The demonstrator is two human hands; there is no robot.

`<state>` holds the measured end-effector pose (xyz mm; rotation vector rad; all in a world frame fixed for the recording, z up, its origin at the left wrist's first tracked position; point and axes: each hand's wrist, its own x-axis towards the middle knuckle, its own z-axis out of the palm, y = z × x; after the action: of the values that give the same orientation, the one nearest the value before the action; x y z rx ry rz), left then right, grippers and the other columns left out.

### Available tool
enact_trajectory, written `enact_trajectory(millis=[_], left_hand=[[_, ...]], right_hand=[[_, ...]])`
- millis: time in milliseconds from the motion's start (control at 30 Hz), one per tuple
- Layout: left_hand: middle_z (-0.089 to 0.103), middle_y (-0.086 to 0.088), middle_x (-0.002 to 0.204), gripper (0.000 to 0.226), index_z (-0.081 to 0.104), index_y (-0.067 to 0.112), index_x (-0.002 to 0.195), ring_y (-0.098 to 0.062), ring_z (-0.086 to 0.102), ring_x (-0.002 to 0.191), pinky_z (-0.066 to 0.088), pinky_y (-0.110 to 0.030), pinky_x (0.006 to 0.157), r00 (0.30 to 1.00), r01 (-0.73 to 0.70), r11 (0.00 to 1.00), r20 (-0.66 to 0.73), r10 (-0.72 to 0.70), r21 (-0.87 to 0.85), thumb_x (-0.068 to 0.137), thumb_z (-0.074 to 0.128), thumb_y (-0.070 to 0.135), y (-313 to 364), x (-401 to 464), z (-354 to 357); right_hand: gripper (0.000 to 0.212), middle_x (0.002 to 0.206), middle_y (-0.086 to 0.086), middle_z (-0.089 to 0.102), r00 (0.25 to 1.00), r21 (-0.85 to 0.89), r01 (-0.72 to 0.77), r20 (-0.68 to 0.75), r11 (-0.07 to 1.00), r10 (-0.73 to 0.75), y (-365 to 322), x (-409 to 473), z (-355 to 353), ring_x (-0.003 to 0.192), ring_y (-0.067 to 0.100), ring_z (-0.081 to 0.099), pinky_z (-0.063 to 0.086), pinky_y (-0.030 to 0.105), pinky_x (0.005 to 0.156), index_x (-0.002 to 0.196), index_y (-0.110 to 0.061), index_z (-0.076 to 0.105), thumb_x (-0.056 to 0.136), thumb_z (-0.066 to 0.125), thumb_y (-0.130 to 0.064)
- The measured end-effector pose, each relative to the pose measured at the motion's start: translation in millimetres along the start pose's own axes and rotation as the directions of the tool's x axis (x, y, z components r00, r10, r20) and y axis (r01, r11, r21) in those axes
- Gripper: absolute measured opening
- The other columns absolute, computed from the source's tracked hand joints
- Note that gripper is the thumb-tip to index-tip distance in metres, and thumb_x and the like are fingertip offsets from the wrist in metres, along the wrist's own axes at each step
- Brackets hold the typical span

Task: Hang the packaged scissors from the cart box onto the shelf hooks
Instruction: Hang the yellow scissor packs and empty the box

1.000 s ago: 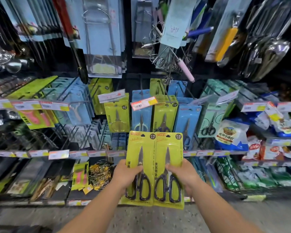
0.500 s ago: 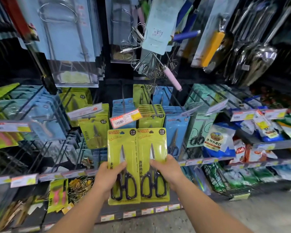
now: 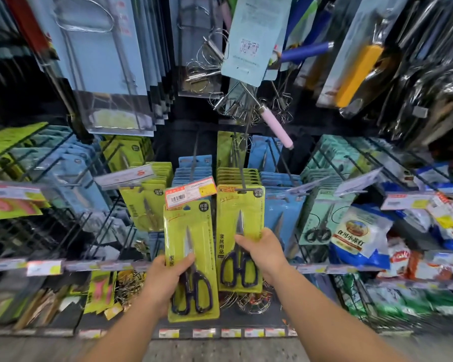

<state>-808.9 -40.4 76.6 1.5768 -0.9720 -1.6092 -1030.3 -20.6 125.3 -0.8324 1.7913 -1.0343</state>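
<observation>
At frame center, the left hand point(image 3: 165, 279) grips one yellow scissors pack point(image 3: 190, 259) low, while the right hand point(image 3: 266, 253) holds another pack point(image 3: 239, 228) with its top at a shelf hook point(image 3: 239, 176).

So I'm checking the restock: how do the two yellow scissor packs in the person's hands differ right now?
The right-hand pack is raised with its top at the tip of a shelf hook; the left-hand pack sits lower, away from that hook. The right hand grips mid-card, the left hand near the handles. Both are yellow cards holding dark-handled scissors.
</observation>
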Motion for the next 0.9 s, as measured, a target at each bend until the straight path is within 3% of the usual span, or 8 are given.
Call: enact_trajectory(millis=[233,333,500,600,667,800,833,900], left_hand=[[0.061,-0.018,0.13,0.109,0.027,0.005,0.15,-0.031,0.064,0.11,0.046,-0.048,0.103,0.999,0.009,0.999,-0.043,-0.01,-0.034,0.067,0.085,0.045,5,-9,14],[0.066,-0.017,0.121,0.115,0.036,0.005,0.144,-0.03,0.067,0.104,0.051,-0.048,0.097,0.998,0.013,1.0,-0.055,-0.013,-0.011,0.055,0.089,0.054,2,-8,17],[0.056,-0.018,0.137,0.139,0.024,0.012,0.152,-0.033,0.059,0.119,0.041,-0.055,0.107,0.997,0.02,1.0,-0.072,-0.021,-0.012,0.042,0.088,0.067,3,-5,20],[0.057,-0.017,0.136,0.136,0.023,0.015,0.152,-0.032,0.06,0.118,0.04,-0.056,0.107,0.996,0.04,0.999,-0.084,-0.043,-0.031,0.044,0.089,0.066,-3,1,15],[0.064,-0.011,0.128,0.122,0.038,0.016,0.144,-0.029,0.063,0.113,0.045,-0.053,0.104,0.996,0.053,0.999,-0.079,-0.053,-0.003,0.046,0.088,0.068,-2,0,13],[0.074,-0.009,0.101,0.048,0.056,0.014,0.111,-0.021,0.069,0.093,0.051,-0.035,0.083,0.995,0.051,0.999,-0.087,-0.052,-0.017,0.077,0.08,0.038,6,-11,15],[0.074,-0.009,0.099,0.052,0.057,0.014,0.11,-0.022,0.07,0.091,0.051,-0.037,0.085,0.996,0.05,0.999,-0.079,-0.051,-0.011,0.072,0.081,0.04,7,-13,16],[0.075,-0.007,0.1,0.086,0.056,0.013,0.119,-0.024,0.07,0.097,0.05,-0.046,0.097,0.995,0.055,0.998,-0.088,-0.052,0.033,0.053,0.087,0.058,3,-12,15]], right_hand=[[0.088,0.141,0.007,0.05,0.999,-0.03,-0.017,0.043,0.999,0.019,10,11,-2,0.128,0.028,0.049,0.042,0.047,0.108,0.148,-0.008,0.032,0.081,0.076,-0.043],[0.083,0.14,0.009,0.05,0.999,-0.07,-0.009,0.036,0.998,0.011,10,18,-3,0.127,0.029,0.05,0.043,0.046,0.106,0.145,-0.007,0.035,0.081,0.075,-0.044],[0.082,0.141,0.007,0.049,0.999,-0.089,0.009,0.036,0.996,-0.005,1,29,-1,0.129,0.028,0.048,0.042,0.046,0.108,0.147,-0.007,0.031,0.085,0.072,-0.041],[0.069,0.126,0.005,0.055,0.999,-0.103,0.0,0.032,0.995,0.003,-6,37,3,0.119,0.026,0.053,0.046,0.04,0.103,0.14,-0.006,0.039,0.087,0.071,-0.036],[0.067,0.124,0.006,0.058,1.0,-0.083,-0.007,0.018,0.996,0.008,-10,42,5,0.115,0.024,0.055,0.047,0.04,0.101,0.137,-0.006,0.04,0.086,0.072,-0.035],[0.054,0.122,0.005,0.059,1.0,-0.084,-0.02,0.019,0.996,0.022,-12,48,7,0.107,0.021,0.054,0.046,0.036,0.095,0.129,-0.01,0.044,0.088,0.071,-0.033],[0.053,0.122,0.006,0.059,1.0,-0.084,-0.023,0.017,0.996,0.025,-12,48,7,0.108,0.022,0.055,0.047,0.036,0.095,0.127,-0.01,0.045,0.087,0.072,-0.032],[0.054,0.124,0.007,0.059,0.999,-0.087,-0.036,0.005,0.996,0.036,-11,48,6,0.113,0.026,0.056,0.048,0.039,0.098,0.128,-0.009,0.045,0.087,0.072,-0.033]])
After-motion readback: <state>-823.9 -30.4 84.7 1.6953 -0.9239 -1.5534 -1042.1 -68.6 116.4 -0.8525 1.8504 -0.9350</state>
